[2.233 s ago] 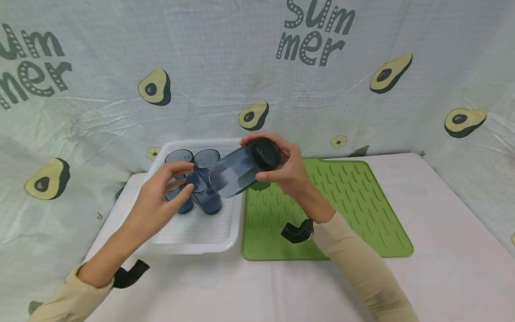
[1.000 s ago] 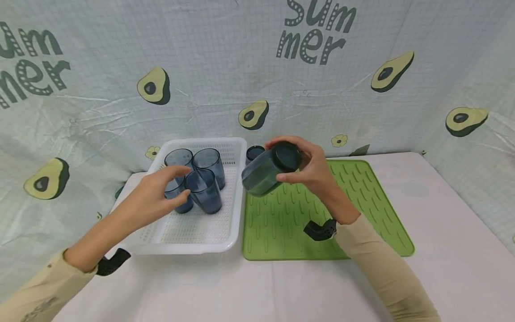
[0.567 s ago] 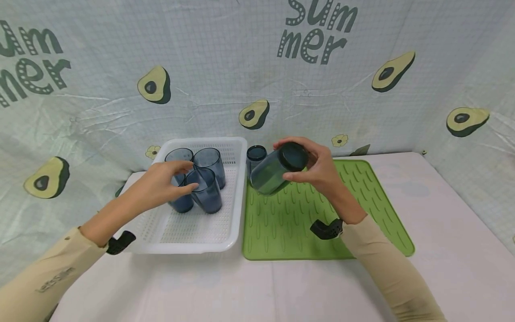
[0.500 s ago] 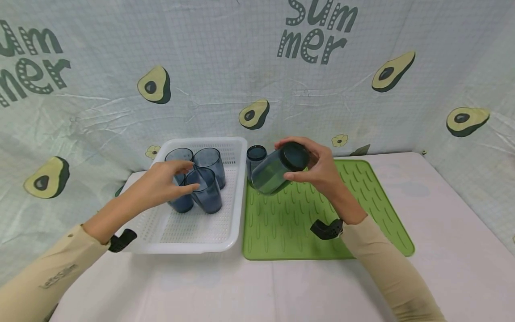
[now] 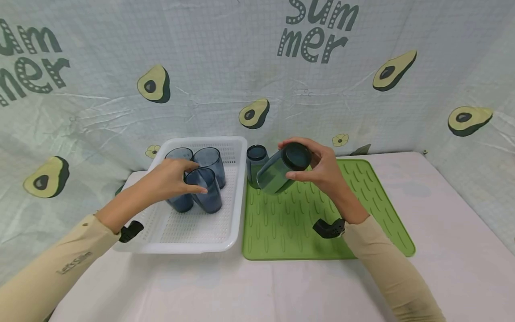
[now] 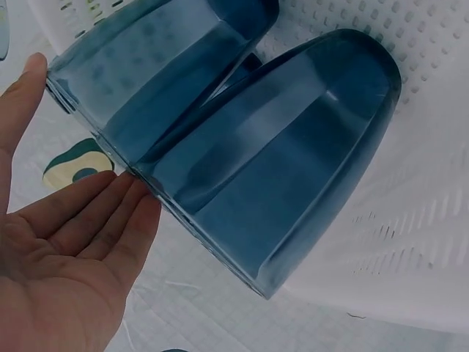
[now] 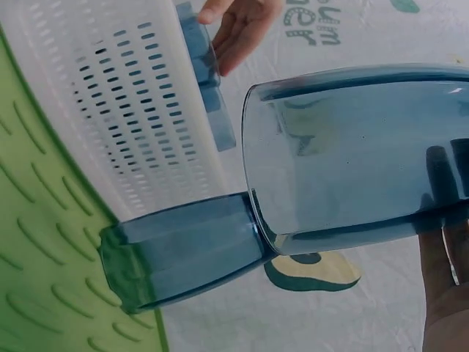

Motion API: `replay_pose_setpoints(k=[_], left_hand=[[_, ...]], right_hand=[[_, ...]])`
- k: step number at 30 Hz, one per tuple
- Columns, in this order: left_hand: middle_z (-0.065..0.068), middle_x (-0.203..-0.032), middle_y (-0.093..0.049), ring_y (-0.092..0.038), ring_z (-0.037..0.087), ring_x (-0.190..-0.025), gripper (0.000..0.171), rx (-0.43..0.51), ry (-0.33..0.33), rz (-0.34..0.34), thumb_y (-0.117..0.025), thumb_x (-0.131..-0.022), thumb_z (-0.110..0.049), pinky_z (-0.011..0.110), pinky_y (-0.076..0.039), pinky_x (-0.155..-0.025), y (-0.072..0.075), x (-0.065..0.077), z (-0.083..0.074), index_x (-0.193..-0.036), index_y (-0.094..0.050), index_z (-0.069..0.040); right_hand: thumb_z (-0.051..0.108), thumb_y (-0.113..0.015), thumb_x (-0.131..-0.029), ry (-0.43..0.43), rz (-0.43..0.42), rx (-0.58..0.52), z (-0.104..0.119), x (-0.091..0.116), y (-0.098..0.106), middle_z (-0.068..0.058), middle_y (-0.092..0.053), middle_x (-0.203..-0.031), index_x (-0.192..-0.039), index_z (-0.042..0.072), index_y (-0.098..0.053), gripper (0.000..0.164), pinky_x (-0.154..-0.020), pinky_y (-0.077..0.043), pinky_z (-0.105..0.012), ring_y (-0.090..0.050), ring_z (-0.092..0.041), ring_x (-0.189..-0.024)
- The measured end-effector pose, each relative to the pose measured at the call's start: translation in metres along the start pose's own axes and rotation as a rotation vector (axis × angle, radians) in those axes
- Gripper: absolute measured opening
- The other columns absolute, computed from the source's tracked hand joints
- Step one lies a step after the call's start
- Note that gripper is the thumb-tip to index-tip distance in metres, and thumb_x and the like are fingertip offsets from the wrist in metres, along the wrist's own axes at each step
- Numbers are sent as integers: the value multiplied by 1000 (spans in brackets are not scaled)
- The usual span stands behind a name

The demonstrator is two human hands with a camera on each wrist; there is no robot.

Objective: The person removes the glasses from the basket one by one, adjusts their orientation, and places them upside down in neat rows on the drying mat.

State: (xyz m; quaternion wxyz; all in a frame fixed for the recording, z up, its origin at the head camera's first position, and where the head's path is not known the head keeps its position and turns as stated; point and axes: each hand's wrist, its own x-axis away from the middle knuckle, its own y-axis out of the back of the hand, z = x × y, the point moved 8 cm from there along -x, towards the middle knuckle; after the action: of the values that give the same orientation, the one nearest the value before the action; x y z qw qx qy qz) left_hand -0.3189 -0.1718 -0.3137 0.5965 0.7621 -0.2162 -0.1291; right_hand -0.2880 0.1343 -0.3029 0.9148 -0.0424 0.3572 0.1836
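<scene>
Blue tinted drinking glasses stand rim up in a white basket [image 5: 193, 237]. My left hand [image 5: 173, 179] is over the front glass [image 5: 211, 199], thumb and fingers spread around its rim. In the left wrist view the straight fingertips lie at the rims of two glasses, the nearer glass [image 6: 286, 161] and its neighbour [image 6: 168, 73]; a firm hold does not show. My right hand [image 5: 322, 170] grips another blue glass [image 5: 277, 172] near its dark base, tilted above the green mat [image 5: 306, 223]. Close to its rim, one glass [image 7: 190, 253] stands upside down on the mat's back left corner.
The basket and mat lie side by side on a pale tablecloth [image 5: 225, 286]. Behind them hangs a white cloth [image 5: 209, 67] printed with avocados. Bare tablecloth shows in front and at the right.
My right hand has carried its glass rightward from beside the basket to over the mat, uncovering the upside-down glass. My left hand has moved right, onto the front glass's rim.
</scene>
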Motion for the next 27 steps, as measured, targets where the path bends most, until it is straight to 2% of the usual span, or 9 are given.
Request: replay_pose_setpoints(k=[4, 9, 18, 23, 27], left_hand=[[25, -132, -64, -62, 40, -118, 78, 13, -3, 7, -85, -81, -43, 55, -53, -96, 1, -2, 1, -137, -60, 6], [23, -133, -63, -61, 39, -121, 80, 72, -25, 26, -89, -78, -40, 53, -53, -97, 2, -3, 2, -137, -60, 5], [23, -137, -60, -59, 39, -121, 81, 179, -59, 96, -90, -79, -34, 52, -51, -100, -2, -7, 2, -140, -55, 7], [24, -138, -57, -57, 40, -122, 80, 184, -86, 125, -88, -81, -31, 54, -49, -101, -5, -8, 0, -141, -52, 8], [23, -139, -53, -53, 41, -125, 84, 134, -130, 149, -89, -79, -36, 58, -47, -101, -8, -8, -5, -143, -52, 4]], right_hand=[[-1, -86, -78, -7, 0, 22, -1, 1, 2, -14, -67, -128, -132, -7, -61, 60, -100, -53, -37, -62, -31, -123], [-3, -85, -77, -10, -4, 51, -3, 1, 5, -12, -68, -128, -131, -7, -61, 59, -100, -53, -36, -63, -29, -123], [-4, -84, -78, -24, -10, 74, -6, 3, 9, -12, -68, -128, -132, -7, -61, 58, -101, -52, -36, -62, -28, -122], [-3, -84, -79, -24, -24, 90, -8, 4, 14, -11, -68, -127, -131, -6, -62, 57, -100, -52, -34, -63, -27, -121], [-1, -85, -79, -29, -32, 90, -10, 4, 19, -11, -68, -127, -131, -5, -63, 57, -100, -52, -34, -62, -28, -121]])
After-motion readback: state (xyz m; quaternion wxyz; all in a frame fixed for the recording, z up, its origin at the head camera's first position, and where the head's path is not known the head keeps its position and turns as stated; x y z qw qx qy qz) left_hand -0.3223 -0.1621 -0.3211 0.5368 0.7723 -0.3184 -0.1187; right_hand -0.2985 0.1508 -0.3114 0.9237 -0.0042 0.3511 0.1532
